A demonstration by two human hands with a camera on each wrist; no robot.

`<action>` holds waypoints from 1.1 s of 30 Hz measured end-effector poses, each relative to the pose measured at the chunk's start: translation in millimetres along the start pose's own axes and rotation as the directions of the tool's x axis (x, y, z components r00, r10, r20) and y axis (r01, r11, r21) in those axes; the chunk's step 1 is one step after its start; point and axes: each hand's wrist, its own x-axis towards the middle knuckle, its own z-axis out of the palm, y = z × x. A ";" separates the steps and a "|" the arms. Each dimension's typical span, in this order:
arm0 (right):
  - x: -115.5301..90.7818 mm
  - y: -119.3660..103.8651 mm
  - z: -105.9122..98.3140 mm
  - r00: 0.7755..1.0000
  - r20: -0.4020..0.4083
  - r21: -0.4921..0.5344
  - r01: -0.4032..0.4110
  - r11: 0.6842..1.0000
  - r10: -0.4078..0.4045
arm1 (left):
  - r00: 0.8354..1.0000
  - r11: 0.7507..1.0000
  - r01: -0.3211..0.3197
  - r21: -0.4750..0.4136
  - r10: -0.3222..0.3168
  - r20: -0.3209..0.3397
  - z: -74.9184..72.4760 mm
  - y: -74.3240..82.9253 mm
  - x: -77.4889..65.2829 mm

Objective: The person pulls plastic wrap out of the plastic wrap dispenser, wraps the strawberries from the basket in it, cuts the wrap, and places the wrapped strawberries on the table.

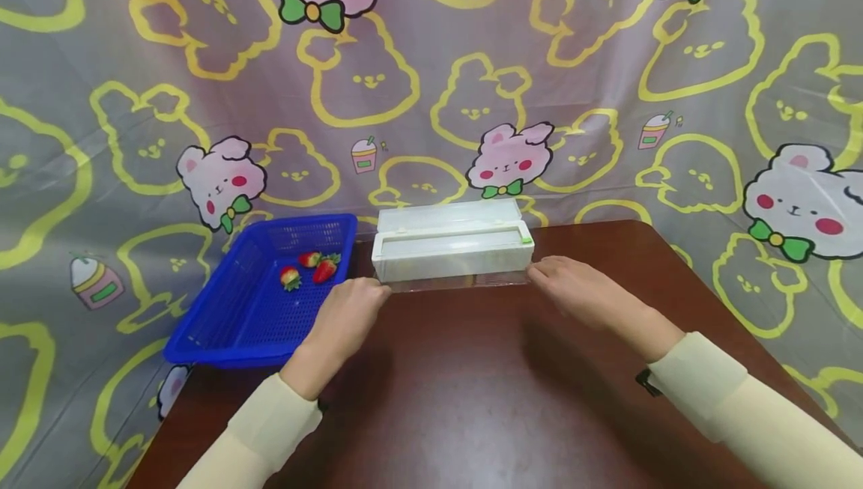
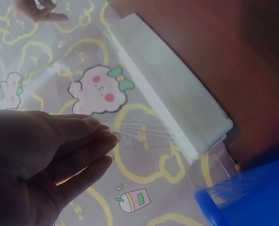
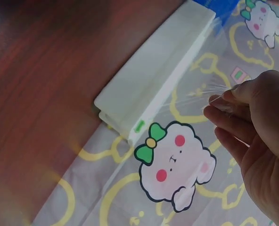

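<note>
A white cling film dispenser box (image 1: 458,260) stands near the table's back edge, its lid (image 1: 448,216) raised behind it. A clear sheet of cling film (image 1: 438,284) spans the space in front of the box, between both hands. My left hand (image 1: 347,317) pinches the film's left corner between thumb and fingertips; creases run from the left hand (image 2: 69,155) toward the box in the left wrist view. At the other corner, my right hand (image 1: 583,290) pinches the film, and the wrinkled cling film (image 3: 201,94) stretches toward the box. A green slider (image 3: 139,126) sits at the box's end.
Left of the box, a blue plastic basket (image 1: 232,354) holds three strawberries (image 1: 324,271). The brown wooden table (image 1: 472,384) extends toward me. Behind it hangs a grey curtain (image 1: 431,47) printed with cartoon animals.
</note>
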 end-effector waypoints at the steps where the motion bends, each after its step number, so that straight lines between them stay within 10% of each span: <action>1: -2.4 -1.7 0.4 1.000 0.002 0.001 0.005 1.000 -0.005 | 1.000 1.000 -0.006 0.007 0.006 0.005 -0.3 2.1 -2.2; 33: -45.5 -45.1 9.8 0.986 0.014 -0.074 0.164 0.984 -0.164 | 0.975 0.964 -0.216 0.157 0.203 0.095 -4.3 43.4 -51.9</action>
